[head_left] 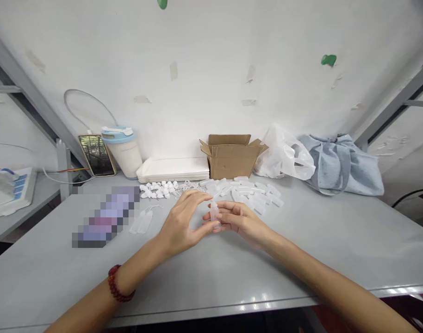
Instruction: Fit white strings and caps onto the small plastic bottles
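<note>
My right hand point(239, 221) holds a small clear plastic bottle point(214, 213) upright above the grey table point(322, 240), fingers wrapped round its lower part. My left hand point(183, 222) curves over the bottle from the left, its fingertips pinched at the bottle's top. A red bead bracelet point(118, 286) sits on my left wrist. Behind the hands lie a heap of clear bottles point(249, 190), a cluster of small white caps point(158, 189) and thin white stems point(189, 186). Two finished-looking clear pieces point(142, 223) lie left of my left hand.
At the back stand an open cardboard box point(230, 157), stacked white trays point(173, 170), a lidded cup point(123, 150), a phone point(96, 155), a white plastic bag point(284, 155) and a blue cloth bag point(339, 164). A blurred patch point(105, 215) lies at left.
</note>
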Demonstrator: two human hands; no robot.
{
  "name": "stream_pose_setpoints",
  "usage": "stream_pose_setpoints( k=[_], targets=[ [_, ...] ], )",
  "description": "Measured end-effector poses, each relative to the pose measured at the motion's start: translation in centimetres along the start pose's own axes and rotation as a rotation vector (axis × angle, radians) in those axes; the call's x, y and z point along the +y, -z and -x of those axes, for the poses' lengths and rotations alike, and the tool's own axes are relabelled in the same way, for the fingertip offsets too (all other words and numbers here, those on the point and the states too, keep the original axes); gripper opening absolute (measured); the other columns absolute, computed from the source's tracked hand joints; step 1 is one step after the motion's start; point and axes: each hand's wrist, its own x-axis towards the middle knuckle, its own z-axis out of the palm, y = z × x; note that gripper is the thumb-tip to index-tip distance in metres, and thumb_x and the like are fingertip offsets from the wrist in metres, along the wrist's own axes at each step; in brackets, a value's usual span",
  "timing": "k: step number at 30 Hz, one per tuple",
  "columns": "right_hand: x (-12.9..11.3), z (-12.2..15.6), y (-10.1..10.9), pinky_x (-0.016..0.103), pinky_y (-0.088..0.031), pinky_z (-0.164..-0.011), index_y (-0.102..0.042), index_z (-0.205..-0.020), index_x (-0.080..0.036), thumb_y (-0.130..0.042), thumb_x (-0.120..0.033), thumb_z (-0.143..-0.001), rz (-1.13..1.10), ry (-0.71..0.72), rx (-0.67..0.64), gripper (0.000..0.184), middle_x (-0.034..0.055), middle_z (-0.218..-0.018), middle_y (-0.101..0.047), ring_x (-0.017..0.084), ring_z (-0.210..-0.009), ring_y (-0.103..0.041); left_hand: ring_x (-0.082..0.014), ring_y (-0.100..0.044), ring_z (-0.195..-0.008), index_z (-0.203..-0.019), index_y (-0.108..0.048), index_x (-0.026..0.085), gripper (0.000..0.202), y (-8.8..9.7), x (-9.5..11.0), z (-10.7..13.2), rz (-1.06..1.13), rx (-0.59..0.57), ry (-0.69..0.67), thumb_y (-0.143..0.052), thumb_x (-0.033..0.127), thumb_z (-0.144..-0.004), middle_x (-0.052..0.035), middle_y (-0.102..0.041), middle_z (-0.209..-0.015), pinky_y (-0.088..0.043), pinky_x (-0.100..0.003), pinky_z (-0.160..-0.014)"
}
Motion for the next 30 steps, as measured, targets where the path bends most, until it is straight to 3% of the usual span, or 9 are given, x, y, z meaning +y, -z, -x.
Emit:
stream_pose_setpoints(
  k=[3, 5, 11, 17, 22, 27, 30],
  targets=[
    [-0.1, 0.0, 0.0, 0.037, -0.05, -0.084, -0.061, -0.11, -0.015, -0.065, -0.029, -0.079, -0.054, 0.001, -0.032, 0.035, 0.0117, -0.1, -0.069, 0.021, -0.093, -0.066, -0.027, -0.052, -0.109, -0.115, -0.051, 0.015, 0.046, -0.2, -0.3, 0.2, -0.118, -0.003, -0.181, -0.069, 0.031, -0.076, -0.0118, -0.064, -0.108, -0.044, -0.045, -0.094],
    [-0.1, 0.0, 0.0, 0.039, -0.048, -0.087, -0.06, -0.111, -0.015, -0.066, -0.029, -0.079, -0.077, -0.001, -0.04, 0.036, 0.012, -0.101, -0.069, 0.023, -0.096, -0.065, -0.0269, -0.052, -0.11, -0.115, -0.051, 0.014, 0.045, -0.4, -0.4, 0.3, -0.154, -0.01, -0.233, -0.068, 0.03, -0.076, -0.0128, -0.063, -0.11, -0.044, -0.045, -0.095],
    [0.0, -0.1, 0.2, 0.04, -0.046, -0.091, -0.058, -0.115, -0.016, -0.061, -0.029, -0.083, -0.036, 0.028, -0.091, 0.036, 0.0111, -0.102, -0.069, 0.022, -0.098, -0.064, -0.0257, -0.051, -0.113, -0.116, -0.051, 0.014, 0.042, -0.2, -0.5, 0.4, -0.173, -0.04, -0.205, -0.065, 0.028, -0.079, -0.0121, -0.063, -0.112, -0.043, -0.043, -0.096],
    [0.3, -0.2, 0.6, 0.034, -0.049, -0.081, -0.059, -0.11, -0.017, -0.065, -0.028, -0.078, 0.157, 0.001, -0.053, 0.034, 0.0086, -0.104, -0.066, 0.019, -0.093, -0.064, -0.025, -0.05, -0.114, -0.117, -0.052, 0.014, 0.038, 1.2, -1.4, 0.5, -0.273, -0.182, -0.215, -0.061, 0.025, -0.082, -0.0111, -0.062, -0.115, -0.043, -0.039, -0.092],
    [0.1, -0.1, 0.4, 0.036, -0.049, -0.081, -0.056, -0.107, -0.017, -0.063, -0.026, -0.079, 0.242, -0.037, 0.031, 0.03, 0.0112, -0.11, -0.065, 0.021, -0.095, -0.065, -0.0252, -0.052, -0.111, -0.113, -0.056, 0.018, 0.037, 3.7, -3.0, 1.7, -0.311, -0.236, -0.111, -0.063, 0.034, -0.08, -0.0084, -0.064, -0.113, -0.042, -0.041, -0.095],
    [0.5, -0.2, 0.5, 0.035, -0.049, -0.077, -0.057, -0.101, -0.017, -0.058, -0.023, -0.081, 0.391, 0.008, 0.085, 0.02, 0.0105, -0.11, -0.064, 0.021, -0.094, -0.065, -0.0271, -0.049, -0.114, -0.108, -0.059, 0.02, 0.04, 6.6, -4.8, 4.0, -0.333, -0.281, 0.133, -0.064, 0.045, -0.077, -0.0074, -0.065, -0.11, -0.041, -0.044, -0.097],
    [0.8, -0.3, 0.6, 0.034, -0.048, -0.074, -0.058, -0.099, -0.018, -0.055, -0.023, -0.083, 0.443, 0.027, 0.089, 0.017, 0.0096, -0.109, -0.064, 0.02, -0.092, -0.065, -0.0277, -0.05, -0.114, -0.106, -0.061, 0.021, 0.043, 7.7, -5.6, 4.9, -0.315, -0.367, 0.232, -0.063, 0.05, -0.075, -0.0066, -0.065, -0.11, -0.043, -0.044, -0.096]
  ],
)
